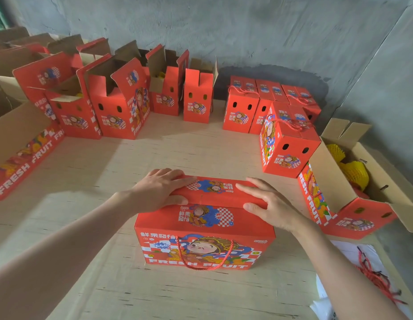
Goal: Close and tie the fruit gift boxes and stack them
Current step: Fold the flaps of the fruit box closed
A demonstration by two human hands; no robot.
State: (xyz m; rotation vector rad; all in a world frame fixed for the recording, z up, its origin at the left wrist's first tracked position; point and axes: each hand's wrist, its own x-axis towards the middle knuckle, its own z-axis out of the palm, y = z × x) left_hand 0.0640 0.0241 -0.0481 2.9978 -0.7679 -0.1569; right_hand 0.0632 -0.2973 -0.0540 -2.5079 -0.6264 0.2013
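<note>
Left hand (159, 190) and right hand (267, 204) lie flat, fingers straight, pressing the top flaps of a red gift box (201, 245) on the table (104, 172). Rope handle (206, 269) hangs down its front. Open boxes (118, 112) back left, tied boxes (237, 112) back right.

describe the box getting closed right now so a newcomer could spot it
Start at the pale wooden table, ringed at back and sides with red fruit boxes. One box stands alone at the near middle. It alone has the left hand and right hand resting flat on its top flaps, and a red rope handle hanging down its front face.
</note>
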